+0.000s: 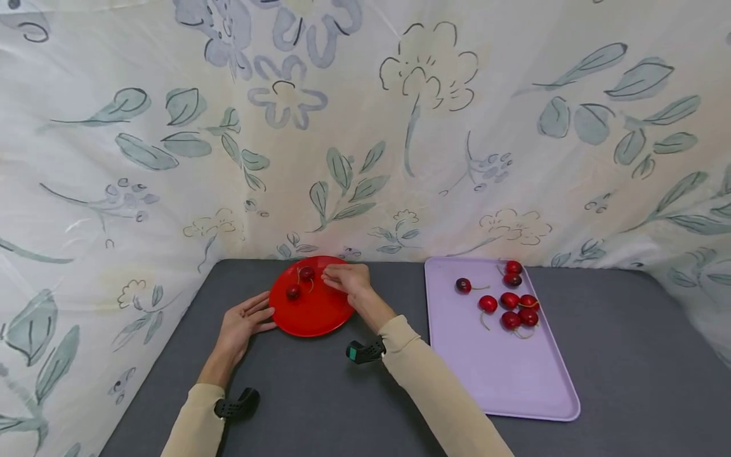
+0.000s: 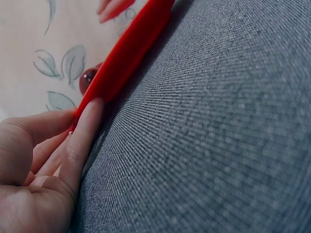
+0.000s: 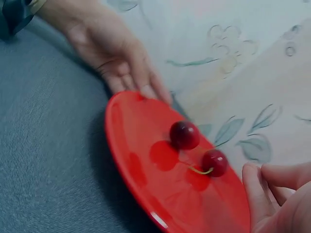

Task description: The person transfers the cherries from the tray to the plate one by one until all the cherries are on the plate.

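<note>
A red plate carries two dark cherries, with stems showing. My left hand is at the plate's left rim; in the left wrist view its fingers pinch the edge from above and from the outer side. Over the plate's right part hovers my right hand, to the right of the cherries. Its fingertips are close together, and no cherry shows between them. In the right wrist view the two cherries lie on the plate between the hands.
A lilac tray stands to the right on the dark grey table. Several red cherries, some with stems, lie in its upper half. Behind the table hangs a flower-patterned cloth. Each wrist wears a black band.
</note>
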Demonstrator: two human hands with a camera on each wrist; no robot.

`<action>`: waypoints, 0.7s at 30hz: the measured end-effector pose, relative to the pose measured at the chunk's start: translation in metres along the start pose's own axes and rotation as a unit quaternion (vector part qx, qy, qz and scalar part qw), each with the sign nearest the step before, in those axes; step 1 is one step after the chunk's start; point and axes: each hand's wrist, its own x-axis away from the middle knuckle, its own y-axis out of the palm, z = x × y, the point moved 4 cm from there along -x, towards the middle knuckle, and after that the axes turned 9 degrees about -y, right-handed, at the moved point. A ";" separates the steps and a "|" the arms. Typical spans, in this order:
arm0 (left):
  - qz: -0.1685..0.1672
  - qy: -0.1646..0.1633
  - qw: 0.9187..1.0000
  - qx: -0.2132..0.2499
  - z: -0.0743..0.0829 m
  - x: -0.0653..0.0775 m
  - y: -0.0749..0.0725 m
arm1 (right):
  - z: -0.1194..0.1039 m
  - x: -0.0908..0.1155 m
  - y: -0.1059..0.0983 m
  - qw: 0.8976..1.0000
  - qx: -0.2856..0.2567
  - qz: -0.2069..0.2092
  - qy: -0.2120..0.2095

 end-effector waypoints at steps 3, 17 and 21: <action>0.003 0.002 1.000 -0.005 0.000 0.000 0.000 | -0.007 0.003 -0.004 1.000 -0.002 -0.026 -0.010; 0.005 0.002 1.000 -0.004 0.001 -0.004 -0.001 | -0.056 0.032 -0.022 0.973 0.150 -0.106 -0.143; 0.003 0.000 1.000 -0.005 0.002 -0.005 -0.002 | -0.069 0.036 -0.030 0.961 0.191 -0.101 -0.175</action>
